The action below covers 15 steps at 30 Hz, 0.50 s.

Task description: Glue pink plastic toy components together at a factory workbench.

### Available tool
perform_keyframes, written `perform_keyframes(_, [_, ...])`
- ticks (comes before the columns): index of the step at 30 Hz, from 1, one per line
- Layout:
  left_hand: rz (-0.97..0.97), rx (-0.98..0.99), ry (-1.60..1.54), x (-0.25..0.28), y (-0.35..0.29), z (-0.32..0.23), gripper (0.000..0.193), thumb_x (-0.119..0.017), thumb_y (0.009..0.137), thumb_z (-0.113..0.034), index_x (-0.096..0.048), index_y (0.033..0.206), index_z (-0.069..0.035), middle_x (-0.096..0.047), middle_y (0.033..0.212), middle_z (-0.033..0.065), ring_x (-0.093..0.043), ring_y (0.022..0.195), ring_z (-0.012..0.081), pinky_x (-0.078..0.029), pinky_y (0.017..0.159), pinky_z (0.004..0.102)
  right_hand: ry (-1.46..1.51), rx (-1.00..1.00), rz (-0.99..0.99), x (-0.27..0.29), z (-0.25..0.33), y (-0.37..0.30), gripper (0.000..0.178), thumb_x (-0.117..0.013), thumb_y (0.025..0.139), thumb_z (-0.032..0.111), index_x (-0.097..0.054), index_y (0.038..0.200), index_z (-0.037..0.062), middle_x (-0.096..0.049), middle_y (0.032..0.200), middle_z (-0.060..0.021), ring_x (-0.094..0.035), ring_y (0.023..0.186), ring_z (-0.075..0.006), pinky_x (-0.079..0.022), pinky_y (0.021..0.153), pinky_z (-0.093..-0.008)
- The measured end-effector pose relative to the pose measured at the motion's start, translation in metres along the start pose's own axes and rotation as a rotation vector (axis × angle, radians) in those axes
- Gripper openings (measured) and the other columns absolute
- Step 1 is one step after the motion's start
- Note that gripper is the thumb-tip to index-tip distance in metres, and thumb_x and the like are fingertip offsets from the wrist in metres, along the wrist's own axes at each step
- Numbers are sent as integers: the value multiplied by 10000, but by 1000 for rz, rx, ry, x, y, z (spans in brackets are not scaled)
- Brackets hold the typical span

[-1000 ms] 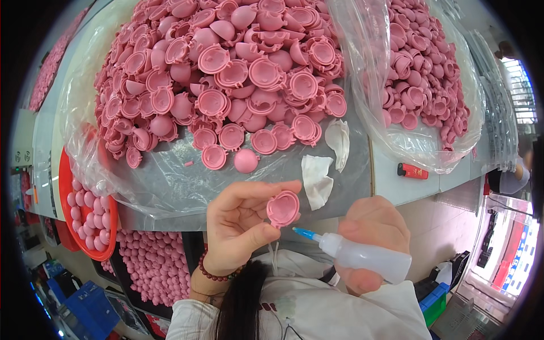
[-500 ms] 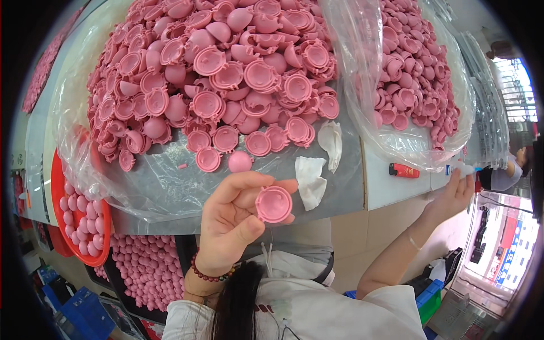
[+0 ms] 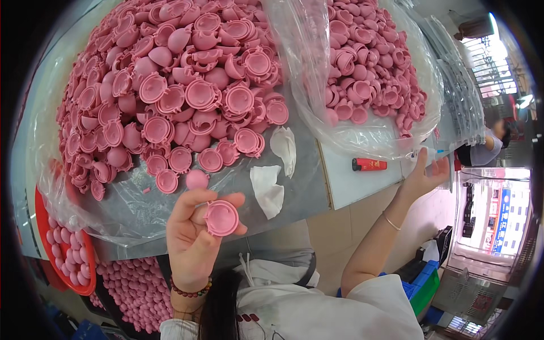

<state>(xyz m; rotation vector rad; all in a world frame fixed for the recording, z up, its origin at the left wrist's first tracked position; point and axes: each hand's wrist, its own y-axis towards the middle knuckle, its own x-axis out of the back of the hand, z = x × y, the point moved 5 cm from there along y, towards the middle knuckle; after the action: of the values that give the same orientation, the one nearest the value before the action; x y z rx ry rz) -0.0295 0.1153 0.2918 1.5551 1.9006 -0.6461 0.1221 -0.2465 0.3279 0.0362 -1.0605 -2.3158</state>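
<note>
My left hand (image 3: 195,241) pinches a pink plastic half-ball shell (image 3: 221,218) at its rim, with the hollow side facing up at me. Well off to the right, my right hand (image 3: 424,177) is at the table's edge, its fingers apart. By its fingertips lies a small clear bottle or tube (image 3: 426,154) with a blue tip; whether they touch it I cannot make out. A large heap of similar pink shells (image 3: 153,88) covers the table beyond my left hand. A single pink ball-like piece (image 3: 197,179) lies just past my left fingertips.
A second heap of pink shells (image 3: 362,62) rests in clear plastic sheeting (image 3: 306,85). White scraps (image 3: 267,191) and a red lighter (image 3: 369,164) lie on the table. At lower left are a red basket (image 3: 41,226) of pink balls and a dark bin of pink balls (image 3: 136,289).
My view has shifted, so the table's contents sit further left in it. My left hand still holds the pink shell. The right hand's fingers look more spread beside the small bottle or tube.
</note>
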Motion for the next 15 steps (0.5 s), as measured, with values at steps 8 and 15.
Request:
perform_keyframes(8, [12, 5, -3, -1, 2, 1, 446, -572, 777, -172, -353, 1118, 14, -508, 1052, 244, -578, 824, 213, -477, 725, 317, 54, 545, 557, -39, 94, -25, 255, -624, 683, 52, -522, 912, 5, -544, 844, -41, -499, 706, -135, -393, 612, -244])
perform_keyframes(15, [-5, -7, -8, 1, -1, -1, 441, -568, 779, -166, -352, 1117, 16, -505, 1056, 246, -576, 832, 214, -475, 738, 326, -87, 517, 959, -93, 111, -44, 236, -651, 645, 98, -567, 851, 18, -565, 789, -62, -517, 696, -146, -376, 563, -245])
